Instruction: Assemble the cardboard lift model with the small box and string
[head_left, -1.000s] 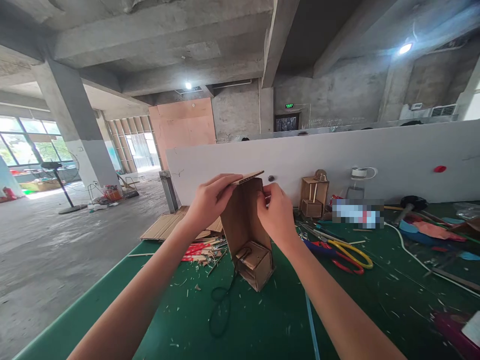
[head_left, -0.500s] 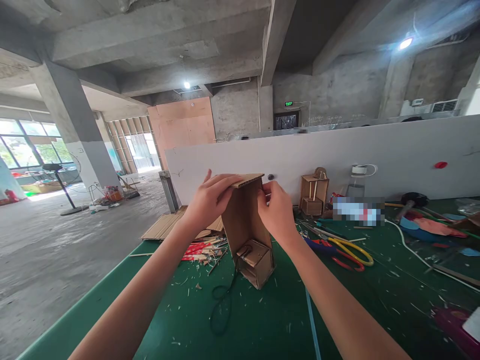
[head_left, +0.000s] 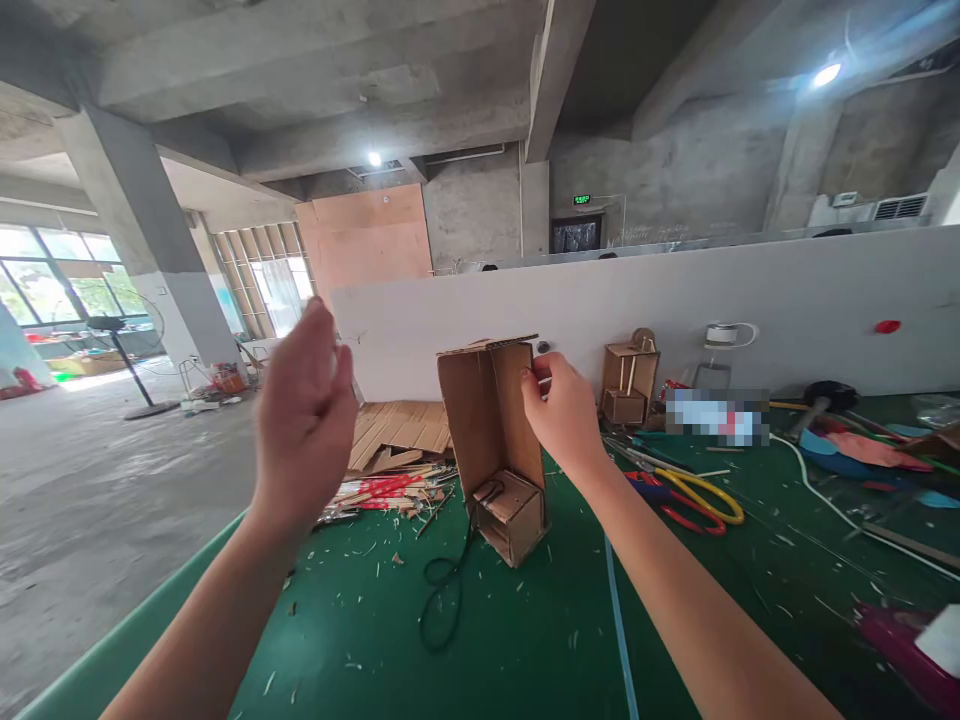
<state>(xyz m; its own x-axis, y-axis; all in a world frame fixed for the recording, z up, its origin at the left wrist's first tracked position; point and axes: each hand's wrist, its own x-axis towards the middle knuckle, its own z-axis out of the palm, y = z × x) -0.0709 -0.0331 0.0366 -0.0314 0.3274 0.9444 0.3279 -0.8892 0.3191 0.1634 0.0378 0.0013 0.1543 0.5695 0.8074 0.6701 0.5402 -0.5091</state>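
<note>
An open-fronted cardboard box (head_left: pixel 480 415) stands upright on the green tabletop (head_left: pixel 352 640), with a flat cardboard piece (head_left: pixel 487 345) lying across its top. Inside at the bottom is a small cardboard compartment (head_left: pixel 510 510); a dark cord (head_left: pixel 442 605) trails from it onto the table. My right hand (head_left: pixel 559 405) pinches the upper right edge of the box between thumb and fingers. Raised to the left of the box and apart from it, my left hand (head_left: pixel 304 410) is empty, its fingers stretched upward and slightly blurred.
Flat cardboard sheets (head_left: pixel 401 428) and a heap of thin sticks (head_left: pixel 394 490) lie left of the box. To the right are yellow-handled scissors (head_left: pixel 705 495), a red-handled tool (head_left: pixel 690 518) and a similar small cardboard model (head_left: pixel 628 385). A white partition (head_left: pixel 675 300) runs behind.
My left hand has let go of the top of the box and moved away to the left. The right hand still grips the right edge.
</note>
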